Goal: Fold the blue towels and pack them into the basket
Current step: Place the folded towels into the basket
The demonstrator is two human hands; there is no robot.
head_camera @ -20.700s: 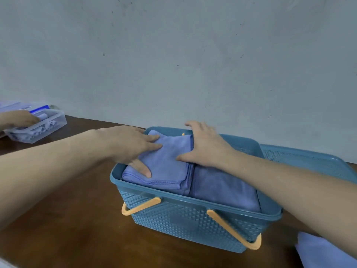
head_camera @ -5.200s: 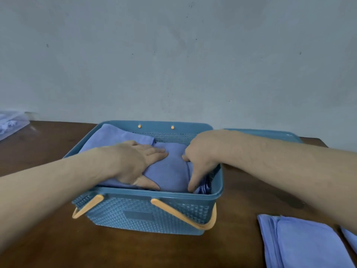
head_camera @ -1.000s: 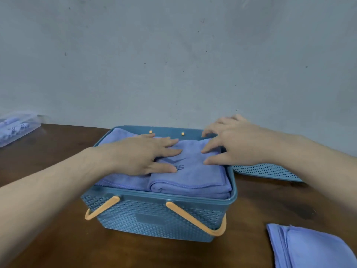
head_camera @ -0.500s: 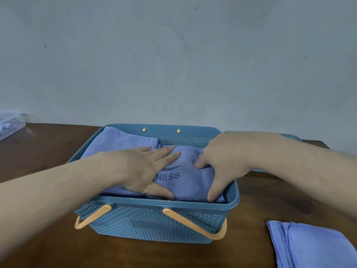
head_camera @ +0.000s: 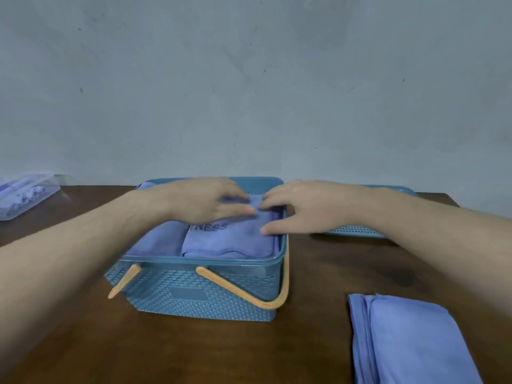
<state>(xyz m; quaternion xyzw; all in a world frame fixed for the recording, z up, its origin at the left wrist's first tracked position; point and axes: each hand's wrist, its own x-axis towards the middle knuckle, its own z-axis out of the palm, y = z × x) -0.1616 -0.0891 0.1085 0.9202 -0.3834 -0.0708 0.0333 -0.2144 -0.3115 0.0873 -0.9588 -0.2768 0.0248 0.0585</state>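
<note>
Dark wooden table [head_camera: 318, 273] against a plain grey wall carries the blue basket [head_camera: 205, 295], which holds two folded blue towels side by side, the printed towel [head_camera: 227, 239] on the right. Left hand [head_camera: 205, 200] and right hand [head_camera: 302, 209] lie flat with fingers extended on it, gripping nothing. One folded towel [head_camera: 410, 339] lies unpacked near the basket, so packing appears incomplete.

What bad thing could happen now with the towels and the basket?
The printed towel already sits level with the basket rim, so the folded towels on the table may not fit. Pressing with the left hand and right hand might rumple the neat folds. The orange handle hangs down in front and could snag.
</note>
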